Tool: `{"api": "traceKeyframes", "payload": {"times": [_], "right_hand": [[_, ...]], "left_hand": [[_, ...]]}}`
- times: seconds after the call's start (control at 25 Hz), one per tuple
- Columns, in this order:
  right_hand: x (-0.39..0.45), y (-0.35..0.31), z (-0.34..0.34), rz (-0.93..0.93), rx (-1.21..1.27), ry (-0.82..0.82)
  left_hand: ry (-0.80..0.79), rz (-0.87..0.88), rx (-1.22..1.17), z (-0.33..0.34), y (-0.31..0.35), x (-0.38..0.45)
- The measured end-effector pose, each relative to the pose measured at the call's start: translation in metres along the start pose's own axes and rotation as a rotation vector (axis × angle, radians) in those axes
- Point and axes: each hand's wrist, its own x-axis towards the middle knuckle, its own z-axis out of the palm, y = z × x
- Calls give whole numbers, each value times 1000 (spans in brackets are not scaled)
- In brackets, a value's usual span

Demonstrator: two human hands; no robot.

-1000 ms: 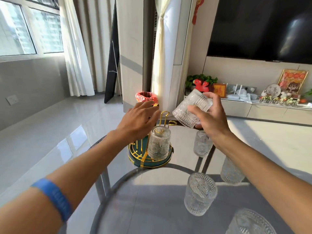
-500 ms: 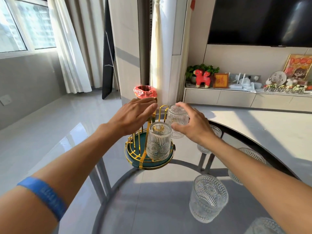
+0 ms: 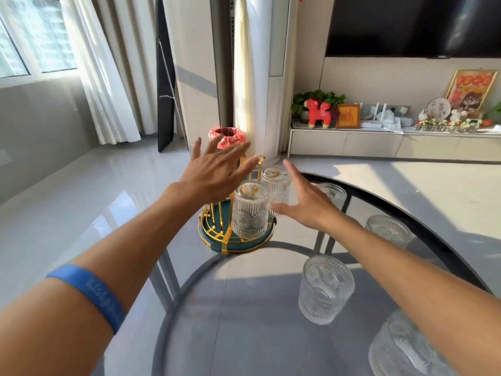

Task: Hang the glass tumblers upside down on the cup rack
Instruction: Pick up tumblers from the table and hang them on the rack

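Note:
A gold wire cup rack (image 3: 214,234) with a green round base stands at the far edge of the glass table. Two ribbed glass tumblers hang upside down on it: a near one (image 3: 250,210) and a second one (image 3: 276,183) just behind. My left hand (image 3: 217,172) hovers over the rack's left side, fingers spread, holding nothing. My right hand (image 3: 303,202) is open beside the second tumbler, fingers apart, just off the glass. Several more tumblers stand upright on the table, one (image 3: 325,289) near the middle and another (image 3: 387,232) farther right.
The round glass table (image 3: 244,321) has a dark rim curving off to the right. One tumbler (image 3: 401,351) sits at the bottom right, under my right forearm, and one (image 3: 332,192) behind my right hand. A red-lined bin (image 3: 226,137) stands on the floor beyond the rack.
My right hand set the second tumbler upside down on the rack and let go. My left hand lifted off the rack's top and spread its fingers.

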Motion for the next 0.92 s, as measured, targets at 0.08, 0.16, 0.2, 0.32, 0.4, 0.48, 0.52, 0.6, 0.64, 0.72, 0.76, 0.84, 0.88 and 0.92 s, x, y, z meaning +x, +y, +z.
{"api": "traceKeyframes", "payload": {"times": [0.08,0.16,0.2,0.32,0.4,0.48,0.52,0.6,0.64,0.72,0.76,0.84,0.88,0.92], "right_hand": [[-24,1,-14,65,139,67],[-59,7,-29,104,83,14],[-77,11,-35,117,28,-103],[-122,12,-44,113,-127,-473],[-134,5,-40,76,-239,-481],[-139,-4,-33,59,-347,-406],[-141,-10,-30,58,-366,-383],[-143,-20,-27,43,-302,-361],[-144,-26,-25,29,-225,-328],[-145,-41,-22,-9,-8,-199],[-146,-50,-20,-29,108,-118],[-144,-69,-14,-97,301,15],[-141,-79,-12,-143,359,59],[-137,-88,-9,-185,405,87]], "left_hand": [[84,-11,-17,-4,11,-16],[286,-25,-163,2,32,-50],[367,-39,-256,9,45,-71],[317,-151,-461,39,79,-131],[142,-264,-546,55,92,-153],[-8,-379,-633,61,98,-165],[-69,-436,-675,61,100,-169],[-195,-558,-810,56,97,-172],[-265,-634,-933,52,95,-173],[-367,-769,-1236,42,89,-175],[-357,-795,-1380,39,87,-177],[-175,-764,-1653,31,80,-175],[-53,-735,-1744,25,75,-171],[60,-709,-1797,18,69,-166]]}}
